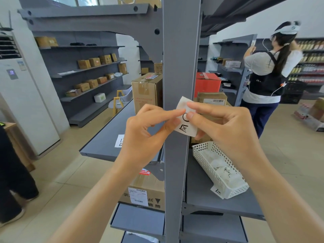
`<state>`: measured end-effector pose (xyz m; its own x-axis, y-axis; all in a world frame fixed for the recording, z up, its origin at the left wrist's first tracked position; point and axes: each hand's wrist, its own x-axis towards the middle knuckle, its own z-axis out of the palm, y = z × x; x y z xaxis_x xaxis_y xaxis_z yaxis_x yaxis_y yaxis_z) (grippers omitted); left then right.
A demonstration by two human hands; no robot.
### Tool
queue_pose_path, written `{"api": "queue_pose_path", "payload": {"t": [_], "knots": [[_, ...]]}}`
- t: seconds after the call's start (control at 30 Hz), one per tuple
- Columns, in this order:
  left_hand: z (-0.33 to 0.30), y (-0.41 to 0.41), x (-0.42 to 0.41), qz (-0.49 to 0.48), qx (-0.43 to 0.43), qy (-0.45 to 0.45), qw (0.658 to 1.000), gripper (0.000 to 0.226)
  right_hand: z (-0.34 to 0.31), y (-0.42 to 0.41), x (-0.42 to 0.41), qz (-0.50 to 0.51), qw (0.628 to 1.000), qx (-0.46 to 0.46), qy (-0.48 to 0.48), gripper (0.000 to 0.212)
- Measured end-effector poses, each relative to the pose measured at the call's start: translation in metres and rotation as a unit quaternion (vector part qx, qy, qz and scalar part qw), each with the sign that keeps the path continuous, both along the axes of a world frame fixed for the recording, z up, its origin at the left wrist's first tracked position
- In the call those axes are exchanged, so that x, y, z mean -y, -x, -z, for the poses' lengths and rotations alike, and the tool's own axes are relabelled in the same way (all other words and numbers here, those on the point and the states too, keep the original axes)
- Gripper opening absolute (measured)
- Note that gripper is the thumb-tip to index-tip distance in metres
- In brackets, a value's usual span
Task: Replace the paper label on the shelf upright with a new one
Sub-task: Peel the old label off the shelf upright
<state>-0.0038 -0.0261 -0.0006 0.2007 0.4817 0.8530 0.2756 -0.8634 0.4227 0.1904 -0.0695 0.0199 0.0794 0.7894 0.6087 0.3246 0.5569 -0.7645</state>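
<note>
A grey shelf upright (181, 58) runs straight up the middle of the head view. In front of it, at chest height, both hands pinch one white paper label (187, 128) with black hand-drawn marks. My left hand (145, 132) grips its left edge between thumb and forefinger. My right hand (219, 127) holds its upper right part, thumb over the marks. The label is curled at the top. Whether it touches the upright I cannot tell.
A white mesh basket (233, 192) with crumpled papers sits on the grey shelf (206, 197) at right, a label slip (217, 191) beside it. Another label (120, 141) lies on the left shelf. Cardboard boxes (146, 95) stand behind. A person (268, 71) works at far right.
</note>
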Motion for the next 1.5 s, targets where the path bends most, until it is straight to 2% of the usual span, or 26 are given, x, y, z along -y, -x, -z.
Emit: {"api": "queue_pose_path", "payload": {"t": [0.23, 0.37, 0.43, 0.53, 0.63, 0.77, 0.83, 0.9, 1.0, 1.13, 1.23, 1.33, 1.5], "knots": [[-0.005, 0.0, 0.001, -0.009, 0.017, 0.009, 1.0, 0.026, -0.003, -0.007, 0.0, -0.03, 1.0, -0.007, 0.003, 0.022], [-0.006, -0.005, 0.003, -0.025, -0.003, 0.015, 1.0, 0.041, -0.002, -0.007, -0.001, -0.025, 0.999, 0.007, -0.022, 0.028], [-0.007, -0.006, 0.004, -0.065, -0.043, -0.014, 0.997, 0.048, 0.0, -0.01, -0.002, -0.002, 0.998, 0.049, -0.03, 0.03], [-0.012, -0.009, 0.007, -0.127, -0.092, -0.082, 0.984, 0.032, 0.004, -0.014, -0.002, 0.045, 0.991, 0.123, -0.04, 0.03], [-0.012, -0.017, 0.009, -0.145, -0.102, -0.102, 0.979, 0.017, 0.002, -0.017, 0.002, 0.096, 0.976, 0.175, -0.088, 0.018], [-0.015, -0.029, 0.009, -0.122, -0.086, -0.022, 0.989, 0.013, -0.005, -0.031, 0.004, 0.164, 0.943, 0.266, -0.113, 0.01], [-0.016, -0.035, 0.008, -0.067, -0.074, 0.053, 0.994, 0.009, -0.006, -0.039, 0.003, 0.169, 0.946, 0.26, -0.093, 0.011], [-0.015, -0.048, 0.008, 0.008, -0.033, 0.132, 0.991, 0.004, -0.004, -0.045, 0.002, 0.116, 0.97, 0.201, -0.066, 0.008], [-0.01, -0.074, 0.008, 0.075, 0.052, 0.213, 0.973, 0.012, 0.0, -0.053, -0.002, 0.031, 0.997, 0.063, 0.012, 0.009], [-0.005, -0.105, 0.002, 0.116, 0.128, 0.282, 0.944, 0.011, 0.012, -0.077, -0.01, 0.091, 0.995, 0.029, 0.01, 0.011], [0.004, -0.131, -0.003, 0.102, 0.121, 0.264, 0.951, 0.013, 0.02, -0.099, -0.014, 0.116, 0.993, 0.019, 0.028, 0.015], [0.019, -0.161, -0.011, 0.044, 0.067, 0.225, 0.971, 0.017, 0.029, -0.125, -0.022, 0.139, 0.988, 0.031, 0.063, 0.017], [0.057, -0.201, -0.046, -0.027, -0.025, 0.293, 0.956, 0.009, 0.065, -0.168, -0.039, 0.226, 0.953, 0.125, 0.157, 0.012]]}}
